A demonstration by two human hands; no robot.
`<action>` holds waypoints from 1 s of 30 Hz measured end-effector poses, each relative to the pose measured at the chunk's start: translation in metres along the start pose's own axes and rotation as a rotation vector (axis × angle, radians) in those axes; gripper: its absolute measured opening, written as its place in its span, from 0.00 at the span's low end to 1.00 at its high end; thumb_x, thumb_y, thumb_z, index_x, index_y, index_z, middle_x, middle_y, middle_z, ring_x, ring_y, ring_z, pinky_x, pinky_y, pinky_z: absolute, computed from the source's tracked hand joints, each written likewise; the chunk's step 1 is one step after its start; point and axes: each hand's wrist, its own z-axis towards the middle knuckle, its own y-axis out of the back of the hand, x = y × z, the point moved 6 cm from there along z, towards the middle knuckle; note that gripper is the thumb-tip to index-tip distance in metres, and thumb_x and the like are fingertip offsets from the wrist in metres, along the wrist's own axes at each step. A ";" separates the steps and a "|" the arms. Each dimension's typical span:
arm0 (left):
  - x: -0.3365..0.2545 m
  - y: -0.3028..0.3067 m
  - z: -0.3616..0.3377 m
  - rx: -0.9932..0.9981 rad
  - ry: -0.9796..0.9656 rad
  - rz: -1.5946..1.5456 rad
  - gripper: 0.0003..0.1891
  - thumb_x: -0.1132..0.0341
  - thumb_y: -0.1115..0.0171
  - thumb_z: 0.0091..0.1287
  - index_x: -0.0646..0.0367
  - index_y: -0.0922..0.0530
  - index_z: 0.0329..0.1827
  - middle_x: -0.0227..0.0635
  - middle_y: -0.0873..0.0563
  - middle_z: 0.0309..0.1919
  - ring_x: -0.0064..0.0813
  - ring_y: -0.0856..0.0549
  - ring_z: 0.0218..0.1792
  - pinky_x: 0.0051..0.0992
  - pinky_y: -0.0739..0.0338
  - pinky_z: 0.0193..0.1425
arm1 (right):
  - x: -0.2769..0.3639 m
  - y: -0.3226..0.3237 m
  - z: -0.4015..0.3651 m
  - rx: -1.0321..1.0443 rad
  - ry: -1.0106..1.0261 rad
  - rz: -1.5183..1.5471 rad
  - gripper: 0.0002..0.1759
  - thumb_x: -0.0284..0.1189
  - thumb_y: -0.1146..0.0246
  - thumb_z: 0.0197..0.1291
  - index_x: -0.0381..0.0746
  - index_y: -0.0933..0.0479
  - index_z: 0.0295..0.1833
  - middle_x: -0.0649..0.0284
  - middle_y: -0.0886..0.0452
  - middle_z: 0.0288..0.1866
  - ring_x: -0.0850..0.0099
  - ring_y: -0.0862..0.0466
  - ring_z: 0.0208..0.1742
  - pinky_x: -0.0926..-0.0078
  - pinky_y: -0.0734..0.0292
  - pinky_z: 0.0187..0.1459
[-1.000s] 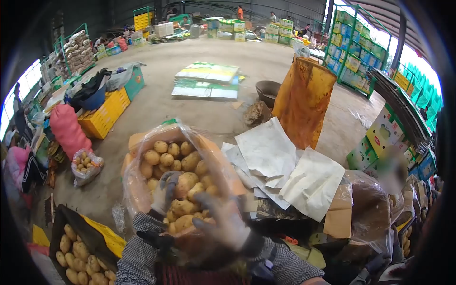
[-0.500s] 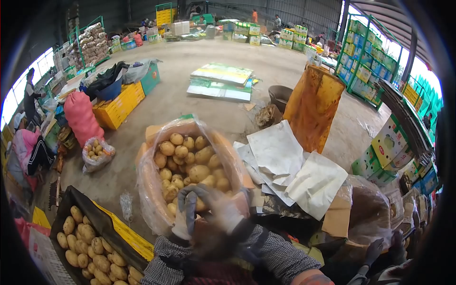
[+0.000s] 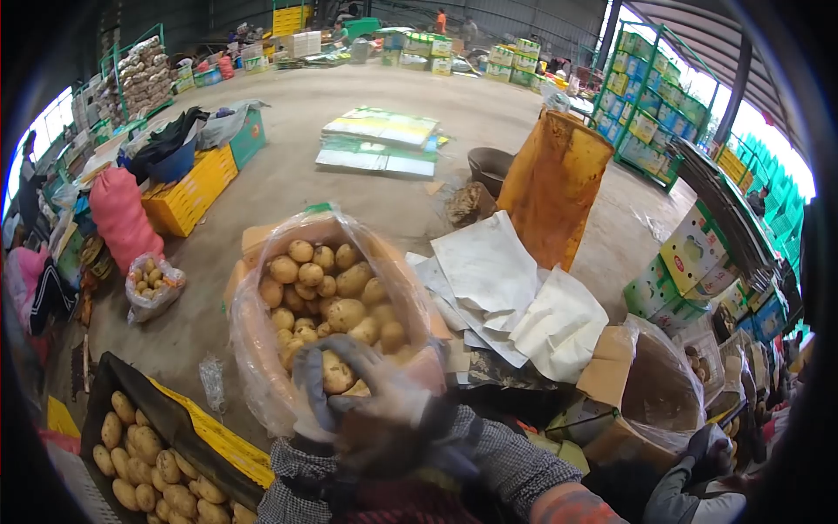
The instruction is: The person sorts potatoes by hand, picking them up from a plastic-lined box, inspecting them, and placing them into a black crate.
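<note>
My left hand, in a grey and white glove, is over the near edge of a carton lined with clear plastic. Its fingers curve round one side of a potato. On the other side is my right hand, gloved too and smeared by motion, so its grip cannot be made out. Both hands are close together, with a dark blurred patch below them. Many light brown potatoes fill the carton. Another crate of potatoes, with a black liner and yellow edge, stands at lower left.
White sheets lie right of the carton, before a stained orange upright container. Nearby stands an open plastic-lined carton. A pink sack and a small bag of potatoes stand left. Flattened cartons lie ahead. Another person is at lower right.
The view has turned slightly, so the surroundings sit further left. My hands remain over the carton's near edge, and the potato between them shows more clearly. The person at lower right has shifted.
</note>
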 end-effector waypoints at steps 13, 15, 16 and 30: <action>0.017 0.015 -0.003 -0.240 -0.157 0.233 0.27 0.63 0.32 0.67 0.67 0.30 0.64 0.51 0.25 0.64 0.39 0.21 0.62 0.36 0.22 0.63 | 0.007 0.020 0.003 -0.263 -0.039 0.000 0.42 0.31 0.23 0.49 0.33 0.31 0.70 0.47 0.23 0.63 0.66 0.15 0.52 0.65 0.19 0.57; 0.011 0.004 -0.002 -0.125 -0.108 0.355 0.30 0.63 0.28 0.63 0.67 0.30 0.64 0.49 0.23 0.60 0.30 0.17 0.54 0.32 0.19 0.56 | 0.003 0.027 0.002 -0.238 -0.091 -0.026 0.36 0.32 0.25 0.52 0.34 0.26 0.67 0.50 0.20 0.59 0.70 0.14 0.45 0.69 0.18 0.51; 0.009 0.004 -0.003 -0.073 -0.039 0.296 0.32 0.62 0.25 0.60 0.67 0.30 0.63 0.47 0.22 0.58 0.31 0.16 0.52 0.32 0.19 0.55 | -0.002 0.028 0.003 -0.196 -0.132 0.061 0.32 0.32 0.26 0.54 0.34 0.24 0.64 0.51 0.19 0.57 0.71 0.14 0.42 0.71 0.18 0.48; 0.049 0.003 -0.012 -0.161 0.130 -0.113 0.41 0.64 0.16 0.51 0.68 0.32 0.63 0.48 0.16 0.48 0.38 0.12 0.45 0.33 0.15 0.44 | -0.029 0.025 -0.007 0.102 -0.312 0.527 0.41 0.39 0.28 0.62 0.31 0.37 0.74 0.59 0.23 0.61 0.71 0.22 0.60 0.72 0.25 0.61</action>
